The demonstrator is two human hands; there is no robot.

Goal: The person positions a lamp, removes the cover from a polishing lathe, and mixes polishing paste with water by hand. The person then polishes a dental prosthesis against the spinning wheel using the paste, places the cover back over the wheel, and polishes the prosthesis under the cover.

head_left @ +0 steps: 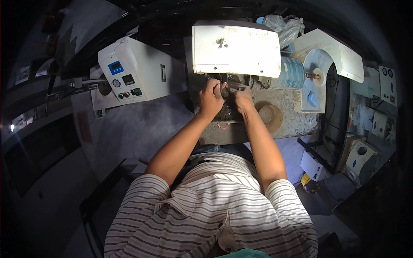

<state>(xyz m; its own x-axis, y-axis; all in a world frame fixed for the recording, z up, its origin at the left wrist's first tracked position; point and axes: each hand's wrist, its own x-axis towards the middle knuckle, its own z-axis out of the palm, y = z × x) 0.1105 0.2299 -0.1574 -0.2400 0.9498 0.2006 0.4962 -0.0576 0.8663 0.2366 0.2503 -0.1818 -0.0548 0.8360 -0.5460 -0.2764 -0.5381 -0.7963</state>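
Note:
Beneath the front edge of a stained white housing (235, 47), my left hand (211, 99) is closed, fingertips pinched around something small and dark that I cannot make out. Just to its right, my right hand (241, 96) is also closed, its fingertips reaching toward the left hand's; what it holds is too small and hidden to name. Both are over a dark, wet, grimy recess (227, 112) in the grey, splattered worktop (301, 127). A round tan bowl (269, 122) sits beside my right hand, and a small pinkish ring (222, 125) lies below my hands.
A clear blue water jug (288, 73) lies right of the housing, beside a white machine with a spindle and tray (316, 99). A white control-panel machine (137, 73) stands at left, a plastic bag (284, 30) behind. More white machines (361, 157) are at far right.

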